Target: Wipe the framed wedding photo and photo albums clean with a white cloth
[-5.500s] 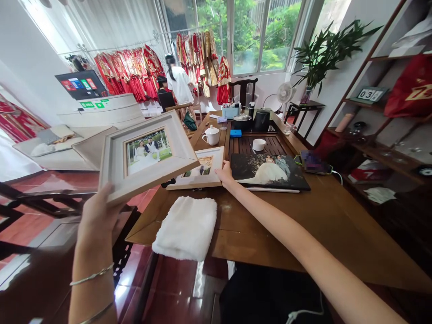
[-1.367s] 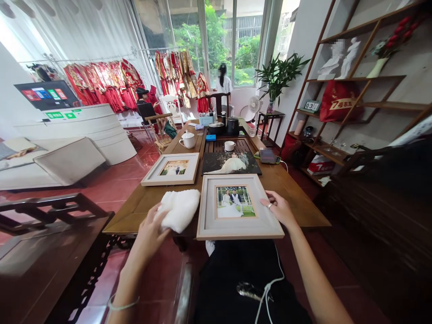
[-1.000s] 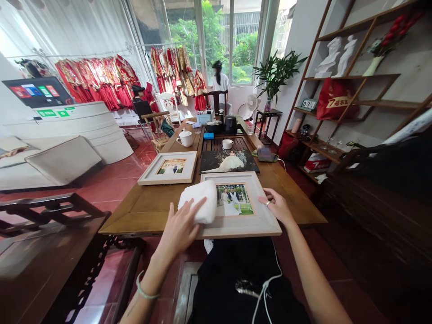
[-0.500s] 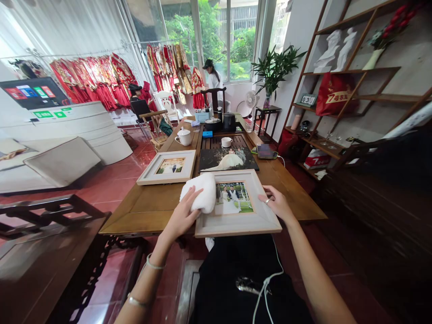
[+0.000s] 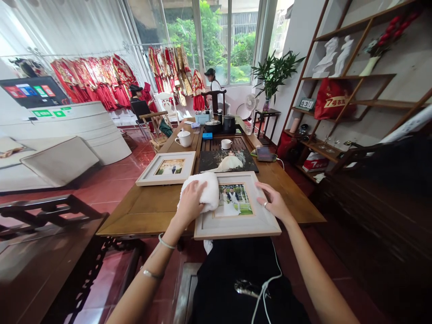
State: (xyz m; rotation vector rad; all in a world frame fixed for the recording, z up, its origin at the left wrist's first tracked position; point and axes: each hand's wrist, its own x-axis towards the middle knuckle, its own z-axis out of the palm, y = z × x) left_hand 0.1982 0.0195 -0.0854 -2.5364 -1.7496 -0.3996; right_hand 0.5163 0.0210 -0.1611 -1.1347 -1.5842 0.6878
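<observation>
A pale wooden picture frame (image 5: pixel 232 226), with a photo of a couple seated outdoors, lies face up at the near edge of the wooden table (image 5: pixel 141 209). A folded white towel (image 5: pixel 209 194) covers most of its left border and reaches the photo's left edge. The left hand (image 5: pixel 191 200) holds the towel, fingers bent over it. The right hand (image 5: pixel 272 203) lies on the frame's right border, fingers a little apart and one of them ringed; whether it also grips the edge from below, I cannot tell.

Just beyond, to the left, lies a second picture frame (image 5: pixel 170 166) of similar make, and behind the first lies a dark photo panel (image 5: pixel 229 160) showing a white gown. A smartphone (image 5: pixel 266 154) with a white cable sits near the panel's right side. Farther back are a lidded teacup (image 5: pixel 183 138), a slatted tea tray (image 5: pixel 211 145) bearing a small white cup (image 5: pixel 226 143), and a black kettle (image 5: pixel 229 124).

Beyond the table, a person in a dark cap (image 5: pixel 212 81) is near the window, and red-and-gold garments (image 5: pixel 96 81) hang on racks. An electric fan (image 5: pixel 250 102) stands beside a potted plant (image 5: pixel 275 74).
</observation>
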